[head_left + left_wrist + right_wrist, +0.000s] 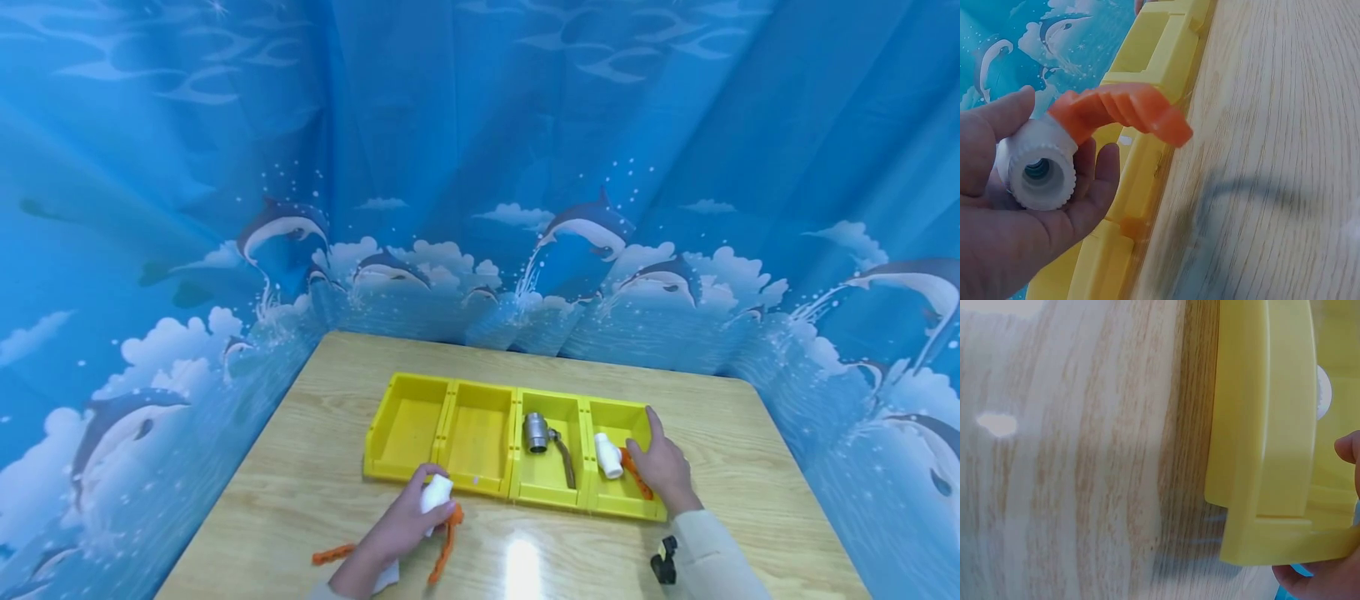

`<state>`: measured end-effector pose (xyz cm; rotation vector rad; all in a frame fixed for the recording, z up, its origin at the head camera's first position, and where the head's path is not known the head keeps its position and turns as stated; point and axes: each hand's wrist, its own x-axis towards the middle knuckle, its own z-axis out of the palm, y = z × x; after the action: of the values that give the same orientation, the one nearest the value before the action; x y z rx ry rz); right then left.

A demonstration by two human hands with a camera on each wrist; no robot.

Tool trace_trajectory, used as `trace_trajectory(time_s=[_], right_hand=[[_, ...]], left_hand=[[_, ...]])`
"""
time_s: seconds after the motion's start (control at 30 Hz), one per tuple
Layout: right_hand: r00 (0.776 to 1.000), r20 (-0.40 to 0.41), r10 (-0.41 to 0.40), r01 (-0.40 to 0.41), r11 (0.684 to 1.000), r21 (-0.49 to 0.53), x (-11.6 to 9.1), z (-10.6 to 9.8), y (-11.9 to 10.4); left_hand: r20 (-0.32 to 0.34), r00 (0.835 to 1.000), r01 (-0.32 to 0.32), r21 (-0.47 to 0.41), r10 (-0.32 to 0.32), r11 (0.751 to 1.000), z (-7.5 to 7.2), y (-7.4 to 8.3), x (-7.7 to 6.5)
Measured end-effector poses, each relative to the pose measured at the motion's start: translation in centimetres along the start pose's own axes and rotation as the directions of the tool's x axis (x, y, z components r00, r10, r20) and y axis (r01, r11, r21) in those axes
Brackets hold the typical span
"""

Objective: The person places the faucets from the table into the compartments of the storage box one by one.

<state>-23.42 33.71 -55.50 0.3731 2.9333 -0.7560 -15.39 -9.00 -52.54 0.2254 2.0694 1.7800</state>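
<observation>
Left hand (401,525): fingers grasping white valve (436,493), held clear of counter (570,550); loose grip could let valve drop, jutting orange handle (1125,109) might snag yellow bins (408,425); right hand (663,467) astride end wall, push might shift bins; second orange-handled valve (333,554) partly hidden beneath left forearm (360,571); right fingers cropped in wrist view, clenched or released: cannot tell

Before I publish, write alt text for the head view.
A person's left hand holds a white, orange-handled valve in front of a row of four yellow bins on a wooden table; the right hand straddles the rightmost bin's outer wall. That bin holds a similar valve, the next a metal valve.
</observation>
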Motion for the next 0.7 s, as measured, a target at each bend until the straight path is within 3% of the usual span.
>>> trace_trajectory(time_s=[0.33,0.5,0.7], right_hand=[[1.000,0.003,0.003,-0.003,1.000,0.005,-0.20,-0.17,-0.24],[1.000,0.008,0.018,-0.018,1.000,0.010,-0.28,-0.30,-0.43],[1.000,0.007,0.026,-0.027,1.000,0.011,-0.23,-0.34,-0.52]], left_hand=[[-0.015,0.998,-0.060,0.102,0.062,0.993,-0.02,0.20,-0.15],[-0.033,0.998,-0.049,0.119,0.053,0.992,-0.15,0.65,-0.29],[-0.061,0.991,-0.101,0.272,0.122,0.957,0.18,0.78,-0.47]])
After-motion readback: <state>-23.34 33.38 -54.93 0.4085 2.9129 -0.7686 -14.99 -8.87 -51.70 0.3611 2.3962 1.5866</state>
